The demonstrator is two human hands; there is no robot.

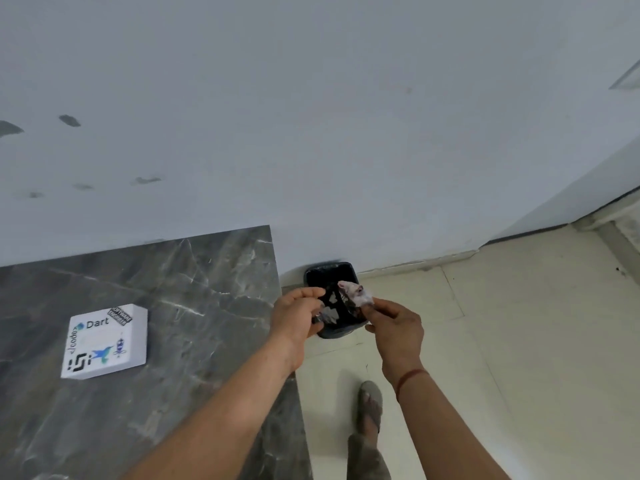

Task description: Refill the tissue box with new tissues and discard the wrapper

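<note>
While both hands (294, 315) (398, 332) grip the wrapper (346, 297), it hangs over the bin (313, 273).

1. Countertop (194, 278): dark grey marble, pale veins.
2. Tissue box (105, 341): white, black and blue-green logo stickers.
3. Bin (332, 271): black.
4. Wrapper (355, 294): clear, whitish-pink print.
5. Floor (519, 341): cream tiles.
6. Wall (311, 133): pale grey-white.
</note>
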